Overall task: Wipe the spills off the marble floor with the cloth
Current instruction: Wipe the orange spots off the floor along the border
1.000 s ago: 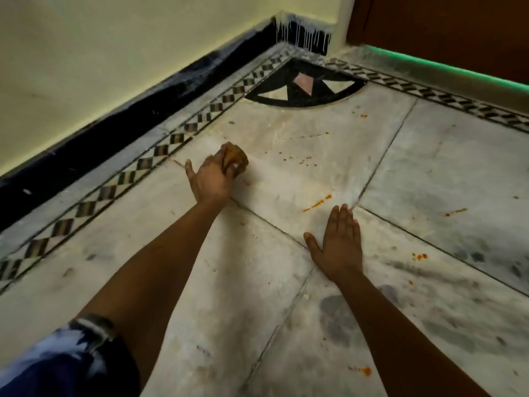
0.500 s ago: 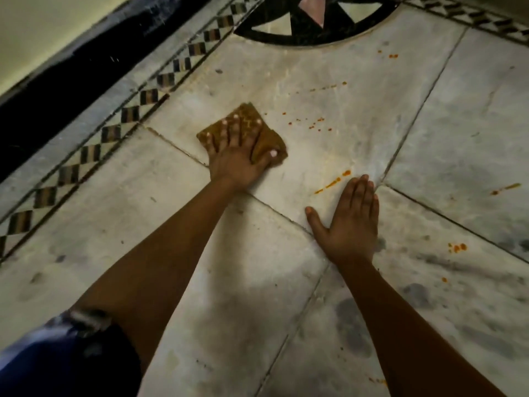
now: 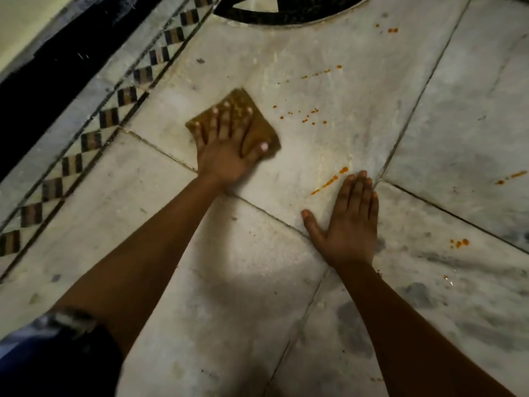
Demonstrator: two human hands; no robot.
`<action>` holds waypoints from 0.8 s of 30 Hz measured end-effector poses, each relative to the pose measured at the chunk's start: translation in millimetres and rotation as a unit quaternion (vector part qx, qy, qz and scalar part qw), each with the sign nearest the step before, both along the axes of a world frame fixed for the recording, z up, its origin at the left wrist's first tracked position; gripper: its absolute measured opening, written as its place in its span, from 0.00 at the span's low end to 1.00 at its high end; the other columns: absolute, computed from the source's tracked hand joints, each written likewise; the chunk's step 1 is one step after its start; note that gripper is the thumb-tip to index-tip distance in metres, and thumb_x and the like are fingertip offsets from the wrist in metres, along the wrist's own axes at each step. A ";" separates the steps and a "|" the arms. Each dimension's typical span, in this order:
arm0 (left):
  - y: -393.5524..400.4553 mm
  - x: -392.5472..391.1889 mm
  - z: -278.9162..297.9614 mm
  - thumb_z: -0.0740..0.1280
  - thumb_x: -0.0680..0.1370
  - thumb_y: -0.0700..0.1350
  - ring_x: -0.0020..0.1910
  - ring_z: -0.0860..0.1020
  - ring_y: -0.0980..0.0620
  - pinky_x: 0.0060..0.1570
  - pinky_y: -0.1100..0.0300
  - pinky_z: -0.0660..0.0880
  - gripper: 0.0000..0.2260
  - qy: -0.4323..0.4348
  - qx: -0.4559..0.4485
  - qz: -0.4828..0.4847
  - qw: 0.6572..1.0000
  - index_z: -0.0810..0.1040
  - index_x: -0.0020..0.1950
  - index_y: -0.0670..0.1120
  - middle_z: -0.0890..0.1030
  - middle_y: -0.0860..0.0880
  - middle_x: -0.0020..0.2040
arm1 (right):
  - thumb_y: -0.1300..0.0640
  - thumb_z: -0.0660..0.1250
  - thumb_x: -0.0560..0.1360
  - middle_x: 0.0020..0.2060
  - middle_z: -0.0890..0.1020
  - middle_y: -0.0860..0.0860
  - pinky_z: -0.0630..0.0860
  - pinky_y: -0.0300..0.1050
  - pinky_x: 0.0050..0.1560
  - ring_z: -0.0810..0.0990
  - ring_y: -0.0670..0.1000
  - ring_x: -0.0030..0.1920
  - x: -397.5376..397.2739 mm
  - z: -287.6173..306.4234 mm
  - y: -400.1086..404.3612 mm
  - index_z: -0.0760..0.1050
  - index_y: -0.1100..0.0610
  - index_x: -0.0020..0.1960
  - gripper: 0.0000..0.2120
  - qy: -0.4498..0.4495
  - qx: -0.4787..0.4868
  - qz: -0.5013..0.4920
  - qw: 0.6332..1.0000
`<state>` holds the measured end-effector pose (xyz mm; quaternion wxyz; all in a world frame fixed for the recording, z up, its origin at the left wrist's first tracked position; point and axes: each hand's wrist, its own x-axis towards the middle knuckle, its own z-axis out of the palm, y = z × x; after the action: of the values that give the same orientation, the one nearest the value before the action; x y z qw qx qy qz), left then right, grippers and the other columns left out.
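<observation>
No writing shows. Left of centre, the left hand [image 3: 226, 147] presses a flat, square, textured brown cloth [image 3: 257, 130] onto the veined marble floor [image 3: 329, 133]. Orange spills [image 3: 309, 117] dot the middle. Lower right, the right hand [image 3: 347, 224] lies flat, fingers straight.

Left hand [image 3: 226, 156] presses cloth [image 3: 259, 133] on floor [image 3: 243, 267].

The marble floor [image 3: 329, 116] was pale grey-white with darker grey smudges, and the spills [image 3: 329, 181] on it were bright orange drops and streaks. The cloth [image 3: 259, 133] was a mustard brown, dotted with paler specks. Along the black skirting [image 3: 43, 90] ran a border [image 3: 108, 118] of brown-and-black checks, and a black curved inlay [image 3: 286, 15] showed at the far edge.
</observation>
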<state>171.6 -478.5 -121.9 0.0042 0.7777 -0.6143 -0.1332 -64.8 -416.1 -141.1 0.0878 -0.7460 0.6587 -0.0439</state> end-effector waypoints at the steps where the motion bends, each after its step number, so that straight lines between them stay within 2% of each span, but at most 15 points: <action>1: 14.8 2.5 -0.8 0.46 0.72 0.72 0.76 0.40 0.46 0.70 0.43 0.35 0.35 -0.001 -0.006 -0.033 0.999 0.43 0.75 0.60 0.43 0.47 0.78 | 0.32 0.48 0.72 0.74 0.53 0.66 0.46 0.53 0.73 0.52 0.62 0.75 0.2 0.4 -0.1 0.50 0.67 0.75 0.46 0.000 0.000 0.000 1.000; 4: 32.7 33.1 1.3 0.44 0.69 0.73 0.76 0.42 0.47 0.71 0.44 0.36 0.36 -0.012 -0.006 -0.036 0.999 0.44 0.75 0.61 0.44 0.48 0.78 | 0.32 0.48 0.72 0.74 0.53 0.66 0.44 0.52 0.73 0.52 0.62 0.75 0.1 -0.1 -0.6 0.51 0.67 0.75 0.46 0.002 -0.001 -0.003 1.000; 8: -21.7 52.9 -0.6 0.50 0.74 0.70 0.76 0.42 0.45 0.71 0.43 0.37 0.33 -0.001 -0.009 0.095 0.995 0.46 0.76 0.60 0.44 0.47 0.78 | 0.32 0.48 0.71 0.74 0.53 0.65 0.43 0.51 0.73 0.51 0.62 0.75 -0.6 -2.6 -1.1 0.50 0.67 0.75 0.46 0.003 -0.005 -0.004 1.000; 10: -47.7 42.1 -2.3 0.49 0.76 0.68 0.76 0.42 0.44 0.71 0.41 0.36 0.32 -0.007 -0.008 0.116 0.993 0.46 0.76 0.58 0.44 0.45 0.78 | 0.32 0.48 0.72 0.74 0.53 0.65 0.44 0.51 0.73 0.52 0.61 0.75 -0.4 -2.8 -0.8 0.50 0.67 0.75 0.46 0.003 -0.012 -0.003 1.000; 13: -43.6 20.8 -2.8 0.48 0.76 0.68 0.76 0.41 0.44 0.71 0.41 0.36 0.32 -0.010 -0.008 0.045 0.999 0.44 0.76 0.58 0.43 0.45 0.78 | 0.32 0.48 0.72 0.74 0.54 0.65 0.46 0.52 0.73 0.52 0.61 0.75 0.3 -1.6 -0.5 0.51 0.67 0.75 0.46 -0.001 -0.012 -0.005 1.000; 16: 10.6 17.2 -4.5 0.43 0.71 0.73 0.76 0.42 0.46 0.70 0.43 0.36 0.35 -0.017 -0.025 -0.064 0.998 0.42 0.75 0.61 0.44 0.47 0.78 | 0.32 0.49 0.71 0.74 0.55 0.66 0.47 0.53 0.73 0.54 0.62 0.75 0.4 -0.3 -0.1 0.52 0.67 0.75 0.46 -0.001 -0.007 -0.007 1.000; 18: 37.4 31.2 -2.3 0.40 0.67 0.75 0.76 0.43 0.46 0.71 0.44 0.37 0.38 -0.012 -0.025 -0.072 0.997 0.43 0.75 0.61 0.45 0.49 0.78 | 0.32 0.49 0.71 0.74 0.55 0.66 0.47 0.52 0.73 0.54 0.62 0.75 -0.1 0.4 -0.4 0.52 0.67 0.74 0.46 0.002 -0.005 -0.007 1.000; 24: -28.0 42.9 0.1 0.48 0.74 0.71 0.76 0.41 0.44 0.71 0.40 0.36 0.34 -0.019 -0.006 0.100 0.995 0.44 0.76 0.60 0.43 0.47 0.78 | 0.32 0.48 0.71 0.74 0.55 0.65 0.45 0.51 0.73 0.54 0.62 0.75 0.8 -1.5 -1.1 0.52 0.67 0.74 0.46 0.002 -0.006 -0.002 1.000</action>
<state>214.5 -506.5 -121.8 0.0101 0.8374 -0.5344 -0.1140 -64.0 -417.2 -142.7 0.0817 -0.7450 0.6604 -0.0463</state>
